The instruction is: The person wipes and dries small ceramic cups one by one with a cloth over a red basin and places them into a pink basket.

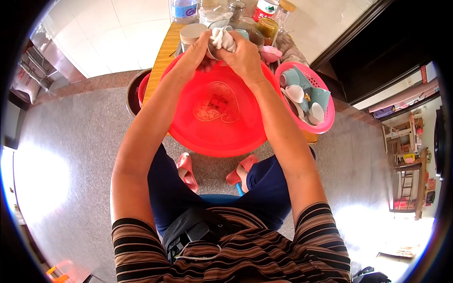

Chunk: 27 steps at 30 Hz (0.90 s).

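Both my hands meet above the far rim of a large red basin [188, 113], which has a heart pattern on its bottom. A bunched white cloth [222, 39] is between them. My left hand [200, 51] has its fingers curled around a rounded, cup-like thing beneath the cloth, mostly hidden by the hands. My right hand [243, 53] presses the cloth from the other side, its fingers wrapped round it. Just behind the hands stands a clear glass bowl [255, 37].
A pink basket [326, 123] with cups and spoons sits right of the basin. Jars, a water bottle [184, 10] and a pink item [270, 54] crowd the back of the wooden table [163, 61]. A dark metal basin [134, 92] is at its left.
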Tool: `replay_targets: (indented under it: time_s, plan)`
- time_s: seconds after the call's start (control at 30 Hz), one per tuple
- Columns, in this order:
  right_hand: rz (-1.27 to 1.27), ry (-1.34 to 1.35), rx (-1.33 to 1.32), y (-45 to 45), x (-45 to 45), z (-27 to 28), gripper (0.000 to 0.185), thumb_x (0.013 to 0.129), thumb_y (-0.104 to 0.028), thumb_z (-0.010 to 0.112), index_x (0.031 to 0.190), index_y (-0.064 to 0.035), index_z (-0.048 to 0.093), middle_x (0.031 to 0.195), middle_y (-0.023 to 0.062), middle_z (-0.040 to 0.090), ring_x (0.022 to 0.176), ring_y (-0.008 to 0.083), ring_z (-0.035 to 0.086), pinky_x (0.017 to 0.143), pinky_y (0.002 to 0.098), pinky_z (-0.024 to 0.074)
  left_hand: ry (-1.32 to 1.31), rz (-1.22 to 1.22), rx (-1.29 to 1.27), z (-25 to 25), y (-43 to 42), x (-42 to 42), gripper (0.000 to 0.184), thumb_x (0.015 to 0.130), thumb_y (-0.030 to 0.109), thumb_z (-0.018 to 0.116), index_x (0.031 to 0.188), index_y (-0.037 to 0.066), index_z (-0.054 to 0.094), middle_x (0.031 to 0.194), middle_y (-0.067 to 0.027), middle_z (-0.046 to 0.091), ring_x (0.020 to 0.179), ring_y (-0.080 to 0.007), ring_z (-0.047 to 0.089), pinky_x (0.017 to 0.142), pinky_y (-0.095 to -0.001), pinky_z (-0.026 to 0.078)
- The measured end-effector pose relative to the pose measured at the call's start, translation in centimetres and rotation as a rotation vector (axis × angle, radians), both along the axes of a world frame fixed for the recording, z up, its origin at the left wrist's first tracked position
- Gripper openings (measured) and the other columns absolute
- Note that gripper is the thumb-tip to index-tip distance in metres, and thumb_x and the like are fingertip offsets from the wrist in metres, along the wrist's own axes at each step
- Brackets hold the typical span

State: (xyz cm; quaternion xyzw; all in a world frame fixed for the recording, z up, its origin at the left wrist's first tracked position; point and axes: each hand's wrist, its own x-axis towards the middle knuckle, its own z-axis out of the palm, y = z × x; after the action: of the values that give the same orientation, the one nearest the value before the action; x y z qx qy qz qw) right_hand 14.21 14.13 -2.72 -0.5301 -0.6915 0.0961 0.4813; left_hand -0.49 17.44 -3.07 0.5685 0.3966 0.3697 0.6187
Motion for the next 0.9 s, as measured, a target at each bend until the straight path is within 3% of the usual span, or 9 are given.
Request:
replay_targets:
  time_s: [0.1, 0.23, 0.3, 0.43, 0.5, 0.6, 0.73, 0.83, 0.9]
  plan:
    - [0.246, 0.215, -0.196, 0.1, 0.0, 0.0, 0.031, 0.071, -0.028, 0.07, 0.092, -0.006, 0.063, 0.08, 0.0148, 0.067, 0.078, 0.0315, 0.066, 0.067, 0.0403, 0.0506, -0.018, 0.092, 0.026, 0.3, -0.2, 0.1, 0.053, 0.092, 0.055, 0.03, 0.084, 0.01, 0.057, 0.061, -0.0021, 0.055, 0.046, -0.0114, 0.048, 0.045, -0.025, 0.036]
    - [0.223, 0.219, -0.297, -0.5, -0.1, 0.7, 0.032, 0.07, -0.03, 0.07, 0.092, -0.0064, 0.062, 0.083, 0.0159, 0.067, 0.079, 0.0338, 0.065, 0.067, 0.041, 0.0506, -0.012, 0.214, 0.074, 0.9, -0.5, 0.4, 0.051, 0.091, 0.054, 0.033, 0.085, 0.01, 0.057, 0.063, -0.0021, 0.056, 0.047, -0.0114, 0.048, 0.046, -0.0255, 0.036]
    - [-0.083, -0.163, 0.011, -0.9, -0.2, 0.9, 0.032, 0.07, -0.029, 0.069, 0.092, -0.0066, 0.062, 0.079, 0.0159, 0.067, 0.075, 0.0326, 0.066, 0.064, 0.0391, 0.0513, 0.025, 0.177, 0.059, 0.8, -0.3, 0.3, 0.049, 0.09, 0.054, 0.035, 0.085, 0.01, 0.057, 0.065, -0.0025, 0.057, 0.048, -0.0114, 0.049, 0.047, -0.0262, 0.036]
    - [-0.172, -0.155, 0.138, -0.3, 0.2, 0.6, 0.037, 0.071, -0.025, 0.069, 0.101, -0.0042, 0.061, 0.078, 0.0123, 0.067, 0.07, 0.0212, 0.066, 0.063, 0.0354, 0.0518, -0.044, 0.014, 0.016, 0.3, 0.1, 0.0, 0.048, 0.09, 0.052, 0.035, 0.086, 0.01, 0.057, 0.065, -0.0029, 0.056, 0.049, -0.0114, 0.049, 0.046, -0.0261, 0.035]
    - [-0.015, 0.045, 0.075, -0.2, 0.1, 0.5, 0.032, 0.071, -0.029, 0.069, 0.092, -0.0067, 0.061, 0.078, 0.0154, 0.067, 0.073, 0.0302, 0.066, 0.063, 0.0378, 0.0514, -0.07, -0.052, -0.003, 0.2, 0.3, 0.0, 0.048, 0.091, 0.053, 0.034, 0.086, 0.011, 0.056, 0.064, -0.0027, 0.056, 0.049, -0.0112, 0.05, 0.045, -0.0257, 0.035]
    - [0.282, 0.276, -0.1, -0.1, -0.3, 0.3, 0.031, 0.071, -0.028, 0.068, 0.092, -0.0066, 0.061, 0.078, 0.0141, 0.067, 0.071, 0.0268, 0.067, 0.062, 0.0364, 0.0514, -0.115, 0.001, 0.0, 0.5, -0.3, 0.0, 0.049, 0.09, 0.054, 0.034, 0.086, 0.011, 0.057, 0.063, -0.0019, 0.055, 0.049, -0.0112, 0.05, 0.044, -0.0253, 0.035]
    - [0.292, 0.297, -0.214, -0.9, -0.3, 1.1, 0.031, 0.072, -0.028, 0.068, 0.092, -0.006, 0.061, 0.078, 0.0134, 0.068, 0.071, 0.0248, 0.067, 0.062, 0.0356, 0.0513, -0.085, 0.09, 0.039, 0.7, -0.1, -0.2, 0.05, 0.09, 0.056, 0.035, 0.087, 0.011, 0.057, 0.064, -0.0016, 0.056, 0.05, -0.0113, 0.05, 0.045, -0.0256, 0.036]
    - [0.07, 0.111, -0.185, -1.2, -0.3, 1.4, 0.031, 0.072, -0.028, 0.068, 0.092, -0.0054, 0.061, 0.078, 0.0141, 0.068, 0.069, 0.0243, 0.067, 0.062, 0.0354, 0.0516, -0.058, 0.092, 0.034, 0.7, 0.2, -0.3, 0.05, 0.09, 0.056, 0.036, 0.088, 0.011, 0.058, 0.064, -0.0013, 0.057, 0.052, -0.0115, 0.052, 0.045, -0.0258, 0.036]
    - [-0.119, -0.086, 0.152, -0.4, -0.1, 0.7, 0.03, 0.073, -0.028, 0.067, 0.091, -0.0055, 0.06, 0.079, 0.0145, 0.067, 0.068, 0.0229, 0.068, 0.064, 0.0354, 0.0521, -0.065, 0.02, 0.03, 0.9, -0.1, -0.1, 0.048, 0.09, 0.055, 0.04, 0.09, 0.011, 0.059, 0.067, -0.0004, 0.058, 0.055, -0.0103, 0.054, 0.046, -0.024, 0.037]
